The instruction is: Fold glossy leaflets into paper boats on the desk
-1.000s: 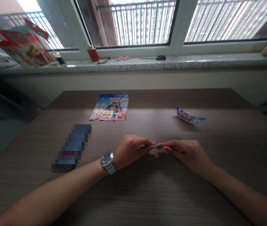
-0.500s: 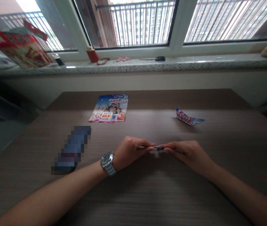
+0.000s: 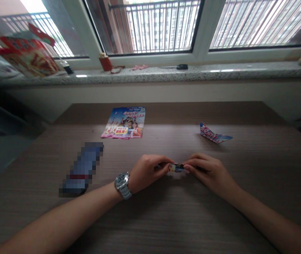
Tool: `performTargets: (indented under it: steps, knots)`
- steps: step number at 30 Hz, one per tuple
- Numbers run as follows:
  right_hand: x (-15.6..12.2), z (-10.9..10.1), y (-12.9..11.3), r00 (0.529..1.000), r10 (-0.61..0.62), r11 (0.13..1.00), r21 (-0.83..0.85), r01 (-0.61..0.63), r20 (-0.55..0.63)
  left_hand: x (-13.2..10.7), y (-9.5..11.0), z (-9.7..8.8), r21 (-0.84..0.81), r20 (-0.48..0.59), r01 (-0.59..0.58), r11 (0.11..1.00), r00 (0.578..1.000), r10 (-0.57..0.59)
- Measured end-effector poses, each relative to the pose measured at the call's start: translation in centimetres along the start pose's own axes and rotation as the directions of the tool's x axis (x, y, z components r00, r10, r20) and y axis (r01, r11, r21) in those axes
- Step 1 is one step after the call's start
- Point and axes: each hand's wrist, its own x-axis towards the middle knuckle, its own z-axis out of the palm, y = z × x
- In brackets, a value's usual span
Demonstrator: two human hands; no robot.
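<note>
A small piece of folded printed paper point(image 3: 177, 168) is pinched between my two hands, a little above the middle of the table. My left hand point(image 3: 150, 171), with a metal watch point(image 3: 123, 185) on the wrist, grips its left end between thumb and fingers. At the right end, my right hand point(image 3: 208, 173) holds it the same way. Much of the paper is hidden by the fingers. Beyond my right hand lies a folded paper shape point(image 3: 214, 135) with pointed ends, printed in blue and red.
A stack of colourful flyers point(image 3: 125, 123) lies at the back left of the brown table point(image 3: 155, 218). Nearer on the left is a blurred-out dark flat object point(image 3: 83, 169). Scissors point(image 3: 181, 66), a red item point(image 3: 105, 62) and a red package point(image 3: 31, 54) are on the windowsill.
The folded paper has tilted, so more of its printed face shows. My fingers have shifted slightly around it. The whole view has moved a little.
</note>
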Motion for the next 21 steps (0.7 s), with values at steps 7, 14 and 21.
performTargets:
  steps: [7,14,21]
  knots:
    - [0.6,0.5,0.8,0.997,0.008,0.992,-0.122,-0.017,-0.075,0.2,-0.9,0.1,0.301,0.069,-0.206,0.931,0.979,0.194]
    - [1.2,1.0,2.7,0.993,-0.087,0.968,-0.244,0.064,-0.085,-0.3,-0.3,0.4,0.41,0.281,-0.275,0.87,0.945,0.166]
    - [0.9,1.5,1.9,0.995,-0.099,0.913,-0.396,0.098,0.019,-1.0,0.3,0.7,0.394,0.319,-0.206,0.896,0.944,0.077]
